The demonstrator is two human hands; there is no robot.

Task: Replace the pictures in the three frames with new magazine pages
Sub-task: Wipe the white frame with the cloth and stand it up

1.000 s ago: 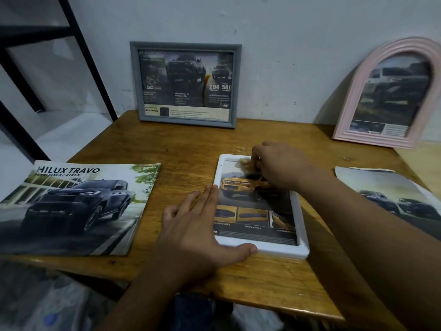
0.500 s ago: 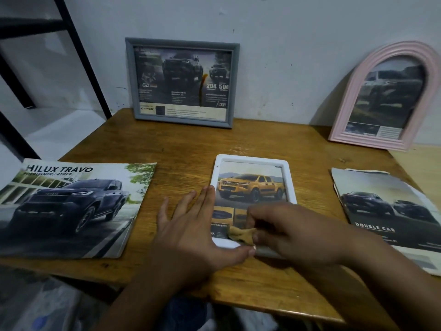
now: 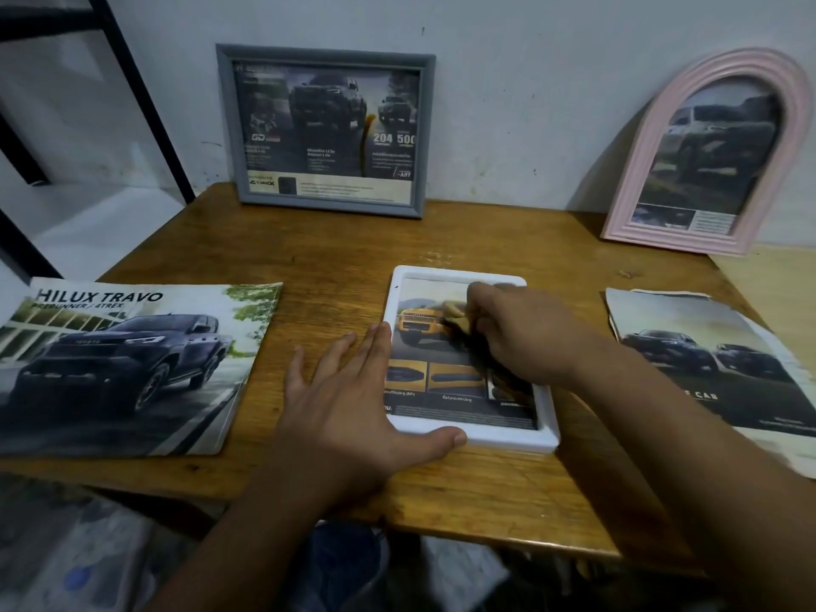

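Note:
A white frame lies flat on the wooden table, showing a page with a yellow truck. My left hand rests flat on its left edge, thumb on the bottom rim. My right hand pinches a small tan cloth against the upper part of the glass. A grey frame and a pink arched frame lean upright against the back wall, each holding a dark truck page.
A Hilux Travo magazine lies at the table's left. A loose torn page with dark trucks lies at the right. Black metal bars stand at the back left beside the table.
My right hand has moved with the cloth from the frame's bottom edge up to its top part. One second ago it was also near the top. My left hand has stayed put.

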